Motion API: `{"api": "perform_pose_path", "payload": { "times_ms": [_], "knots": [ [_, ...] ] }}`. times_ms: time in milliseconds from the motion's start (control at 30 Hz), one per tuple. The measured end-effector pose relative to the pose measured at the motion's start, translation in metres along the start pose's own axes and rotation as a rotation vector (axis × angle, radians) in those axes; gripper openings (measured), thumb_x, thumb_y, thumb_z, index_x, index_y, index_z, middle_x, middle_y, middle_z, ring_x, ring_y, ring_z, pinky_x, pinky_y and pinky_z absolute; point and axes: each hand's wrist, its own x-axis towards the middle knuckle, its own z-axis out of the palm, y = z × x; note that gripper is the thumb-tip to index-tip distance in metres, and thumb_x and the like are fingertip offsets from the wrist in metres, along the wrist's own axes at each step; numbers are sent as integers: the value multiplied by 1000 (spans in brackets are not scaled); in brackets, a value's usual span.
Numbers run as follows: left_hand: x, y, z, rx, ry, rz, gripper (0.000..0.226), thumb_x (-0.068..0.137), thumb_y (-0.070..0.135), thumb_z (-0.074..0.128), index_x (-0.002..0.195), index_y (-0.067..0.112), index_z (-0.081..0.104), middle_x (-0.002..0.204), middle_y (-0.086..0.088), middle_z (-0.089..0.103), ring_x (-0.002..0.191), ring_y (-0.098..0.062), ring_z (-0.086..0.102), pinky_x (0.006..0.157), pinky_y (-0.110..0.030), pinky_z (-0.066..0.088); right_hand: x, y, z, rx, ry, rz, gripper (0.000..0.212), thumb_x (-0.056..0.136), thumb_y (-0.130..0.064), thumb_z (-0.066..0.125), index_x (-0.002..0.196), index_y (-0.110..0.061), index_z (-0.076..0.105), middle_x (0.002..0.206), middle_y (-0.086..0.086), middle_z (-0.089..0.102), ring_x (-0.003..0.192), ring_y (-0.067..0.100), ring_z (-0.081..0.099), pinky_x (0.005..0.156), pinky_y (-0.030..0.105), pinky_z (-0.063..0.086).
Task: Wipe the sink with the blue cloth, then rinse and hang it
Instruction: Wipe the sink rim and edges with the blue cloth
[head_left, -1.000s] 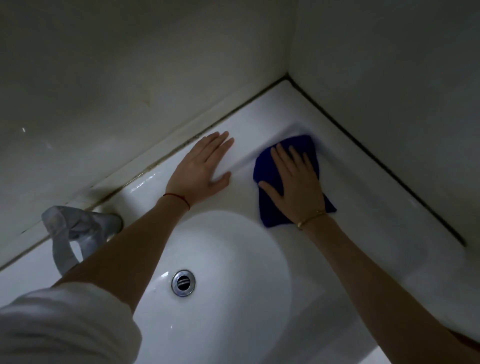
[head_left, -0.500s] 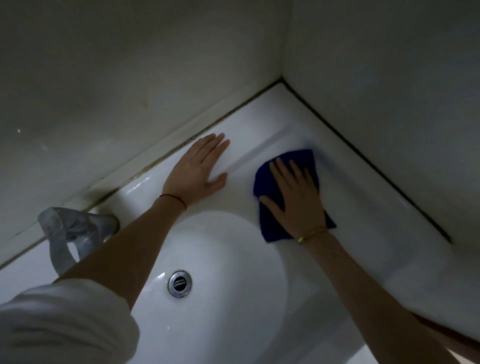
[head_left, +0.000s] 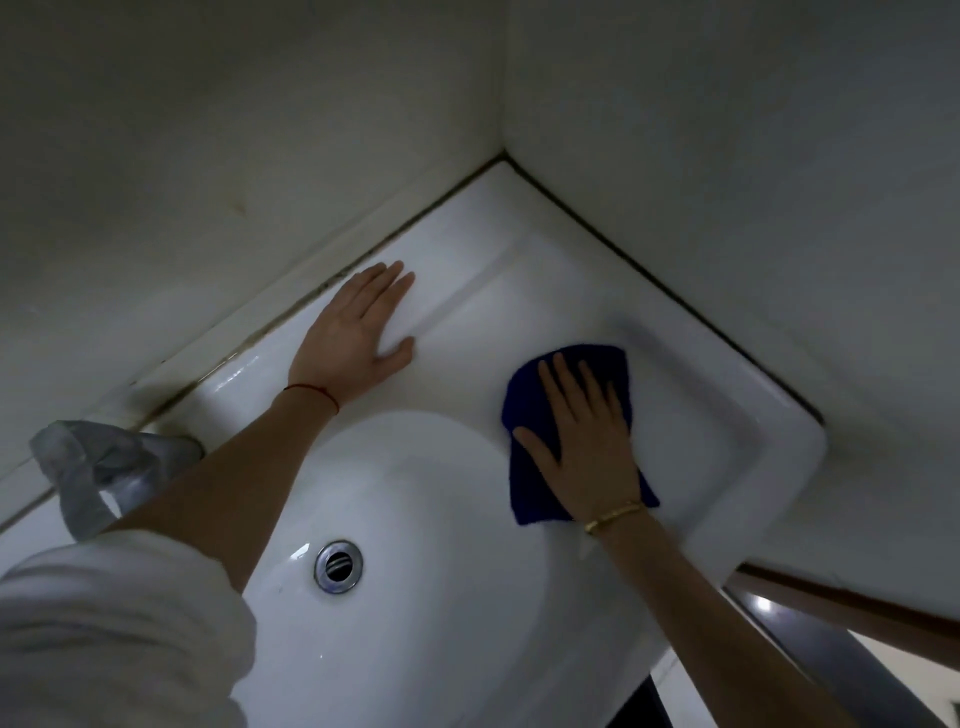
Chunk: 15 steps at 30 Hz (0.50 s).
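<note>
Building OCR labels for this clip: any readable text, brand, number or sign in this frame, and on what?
None readable in the head view.
Sink: plain white, no brand mark visible.
Blue cloth under the right hand: no tag or label showing.
Drain: bare metal, no marking legible.
Tap: wrapped in plastic and blurred, nothing legible.
Walls: bare, no signs.

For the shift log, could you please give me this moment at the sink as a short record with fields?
setting: white sink in a wall corner
right hand: flat, pressing the blue cloth on the ledge right of the basin
left hand: flat on the back ledge, empty
drain: metal, uncovered
faucet: at the left edge, wrapped in something pale
stage: wiping; cloth not yet rinsed or hung
</note>
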Motion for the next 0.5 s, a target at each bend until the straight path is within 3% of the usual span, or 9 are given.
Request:
{"api": "perform_pose_path", "payload": {
  "times_ms": [100, 167, 367, 433, 500],
  "knots": [
    [0, 2, -1, -4, -6, -12, 67, 92, 38, 56, 150, 9, 38, 155, -10, 37, 144, -27, 33, 119, -43, 27, -35, 11, 3, 24, -68, -153, 73, 95, -65, 23, 152, -19, 23, 158, 0, 24, 144, 23, 24, 118, 44, 22],
    [-1, 1, -2, -8, -3, -14, 67, 92, 39, 55, 150, 9, 38, 155, -10, 38, 144, -27, 33, 120, -42, 26, -44, 22, 1, 48, -67, -154, 73, 95, -65, 24, 152, -20, 23, 158, 0, 25, 144, 22, 25, 118, 44, 23],
    [-2, -1, -1, -10, -6, -20, 67, 92, 41, 54, 150, 10, 38, 155, -10, 38, 145, -25, 33, 121, -39, 23, -24, 47, -10, 11, 29, 68, 84, 89, -70, 10, 153, -16, 14, 159, 3, 18, 146, 25, 17, 118, 34, 2],
    [-2, -1, -1, -8, 0, -18, 67, 92, 41, 54, 149, 10, 39, 155, -10, 38, 144, -26, 33, 121, -40, 24, -13, 51, -12, 31, 48, 138, 83, 89, -69, 13, 153, -16, 11, 159, 5, 19, 146, 26, 19, 119, 33, 2],
    [-1, -1, -1, -7, 10, -10, 67, 92, 40, 55, 149, 9, 39, 155, -11, 39, 144, -26, 34, 120, -40, 25, -8, 47, -10, 54, 92, 185, 81, 90, -66, 20, 153, -15, 16, 158, 8, 24, 142, 32, 27, 120, 40, 12]
  ]
}}
